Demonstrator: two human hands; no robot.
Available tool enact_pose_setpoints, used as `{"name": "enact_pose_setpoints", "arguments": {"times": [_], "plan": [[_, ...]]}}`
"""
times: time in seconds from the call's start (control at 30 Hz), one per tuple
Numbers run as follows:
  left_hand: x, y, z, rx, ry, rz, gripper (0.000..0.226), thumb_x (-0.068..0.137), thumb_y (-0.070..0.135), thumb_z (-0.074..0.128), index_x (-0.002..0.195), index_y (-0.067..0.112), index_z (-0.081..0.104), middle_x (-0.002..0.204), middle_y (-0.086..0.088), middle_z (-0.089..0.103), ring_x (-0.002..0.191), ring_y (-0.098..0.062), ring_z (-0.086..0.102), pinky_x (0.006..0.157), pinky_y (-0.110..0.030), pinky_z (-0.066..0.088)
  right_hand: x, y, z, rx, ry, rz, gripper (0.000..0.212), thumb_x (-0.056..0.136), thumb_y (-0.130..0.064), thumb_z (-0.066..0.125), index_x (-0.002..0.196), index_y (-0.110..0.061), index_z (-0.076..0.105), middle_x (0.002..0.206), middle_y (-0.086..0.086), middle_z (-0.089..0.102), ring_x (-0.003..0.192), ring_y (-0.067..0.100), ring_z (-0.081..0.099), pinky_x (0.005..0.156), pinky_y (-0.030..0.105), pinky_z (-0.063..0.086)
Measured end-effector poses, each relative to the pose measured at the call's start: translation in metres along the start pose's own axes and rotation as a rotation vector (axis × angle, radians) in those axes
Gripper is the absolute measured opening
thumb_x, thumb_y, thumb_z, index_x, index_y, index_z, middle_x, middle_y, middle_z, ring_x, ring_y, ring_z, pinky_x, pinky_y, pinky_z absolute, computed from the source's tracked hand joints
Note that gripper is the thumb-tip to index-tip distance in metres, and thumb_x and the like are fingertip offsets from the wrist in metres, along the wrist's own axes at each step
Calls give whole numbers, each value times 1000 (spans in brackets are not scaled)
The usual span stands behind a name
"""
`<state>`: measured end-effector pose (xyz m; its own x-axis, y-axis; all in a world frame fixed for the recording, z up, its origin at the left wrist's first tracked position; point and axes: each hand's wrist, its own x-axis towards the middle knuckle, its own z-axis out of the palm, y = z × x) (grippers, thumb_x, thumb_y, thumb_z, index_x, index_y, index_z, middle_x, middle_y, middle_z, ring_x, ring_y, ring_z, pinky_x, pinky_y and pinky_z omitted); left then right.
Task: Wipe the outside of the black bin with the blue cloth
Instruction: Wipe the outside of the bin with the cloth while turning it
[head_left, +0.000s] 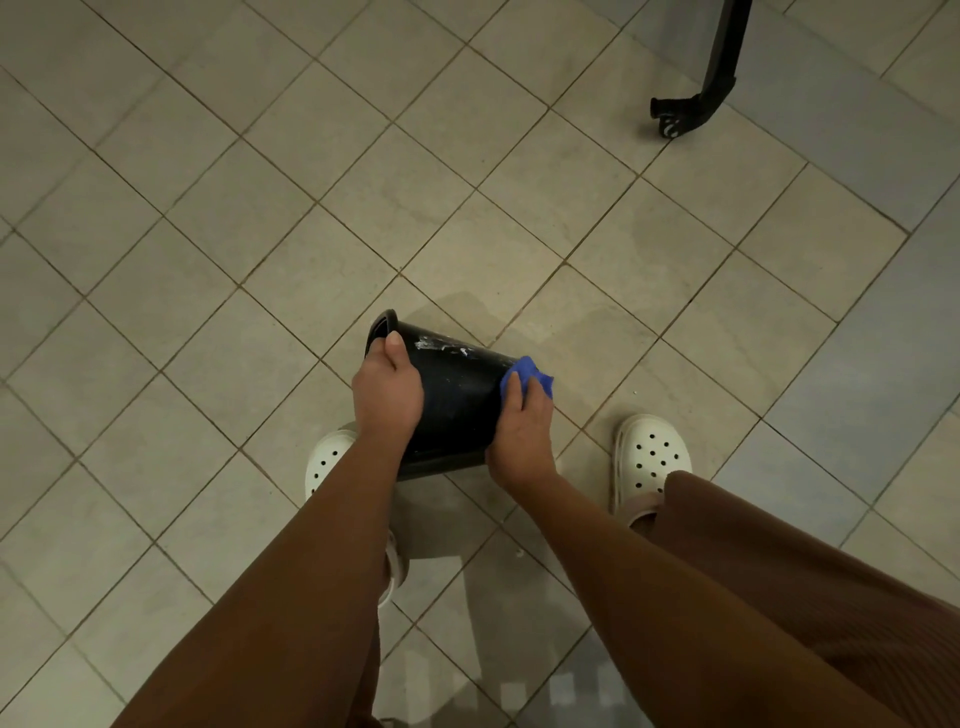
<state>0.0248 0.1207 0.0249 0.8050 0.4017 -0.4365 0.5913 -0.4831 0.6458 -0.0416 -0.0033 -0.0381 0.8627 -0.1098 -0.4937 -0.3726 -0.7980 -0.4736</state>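
A black bin (457, 400) is held tilted on its side above the tiled floor, its open rim pointing up and left. White smears mark its upper wall. My left hand (387, 389) grips the bin at the rim, thumb over the edge. My right hand (522, 431) presses a crumpled blue cloth (530, 376) against the bin's wall near its base end. Part of the cloth is hidden under my fingers.
My feet in white perforated clogs stand on beige floor tiles, one (324, 462) left of the bin and one (652, 460) to its right. A black metal furniture leg (696, 98) with a foot stands at the far upper right.
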Motion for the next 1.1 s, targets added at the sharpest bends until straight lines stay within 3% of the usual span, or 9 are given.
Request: {"name": "enact_pose_setpoints", "arguments": {"times": [0.1,0.3,0.47,0.57,0.67,0.77,0.9,1.0,1.1], "plan": [[0,-1,-1,0,2,-15,45,107,36,27,112,4,58,98,-12,59,99,-29,58,90,-43,48,8,-3,-3,-15,-22,-77,94,80,-8,67,150,-11,3,153,13,9,141,29,12,116,44,21],[-2,1,-1,13,-17,21,43,108,34,27,115,5,57,94,-8,57,94,-23,55,85,-37,45,11,13,-11,60,-71,75,96,79,-9,69,149,-10,5,152,14,8,139,30,14,116,40,18],[-1,1,-1,32,-21,34,43,108,34,27,116,4,57,95,-8,57,93,-22,54,80,-34,40,-6,-1,4,51,-11,-10,92,83,-7,64,150,-12,2,156,12,1,143,29,4,118,45,17],[-2,0,0,25,-32,43,43,108,33,27,116,4,57,94,-7,56,92,-21,53,81,-33,41,11,7,-8,14,-36,-69,91,80,-5,65,150,-11,7,153,12,9,140,28,12,117,41,20],[-4,-2,1,16,-25,55,42,107,34,28,113,4,58,97,-11,61,92,-21,55,81,-32,39,24,17,-22,51,-134,36,89,77,-5,66,148,-10,12,149,14,18,134,30,22,115,37,23],[-4,0,1,26,-26,61,42,108,33,29,112,5,58,92,-7,61,87,-18,53,79,-30,36,23,21,-27,196,-203,193,83,80,-4,61,148,-14,14,147,12,21,130,31,32,106,40,35],[-4,1,2,78,-35,75,42,107,35,28,111,6,58,77,5,50,77,-13,49,76,-30,36,30,29,-37,194,-214,307,51,85,-2,50,132,-8,32,134,18,37,116,37,45,90,39,43],[-2,0,0,79,-14,46,44,107,35,28,112,4,58,84,-2,54,89,-21,54,77,-33,38,39,29,-52,181,-82,458,43,85,-10,50,125,-10,33,118,17,50,102,41,54,84,49,50],[3,-3,1,59,7,4,47,107,37,27,112,3,59,99,-16,62,99,-33,59,83,-41,46,51,14,-82,190,-55,431,23,87,-6,44,110,-2,45,98,15,58,91,36,61,61,37,50]]}}
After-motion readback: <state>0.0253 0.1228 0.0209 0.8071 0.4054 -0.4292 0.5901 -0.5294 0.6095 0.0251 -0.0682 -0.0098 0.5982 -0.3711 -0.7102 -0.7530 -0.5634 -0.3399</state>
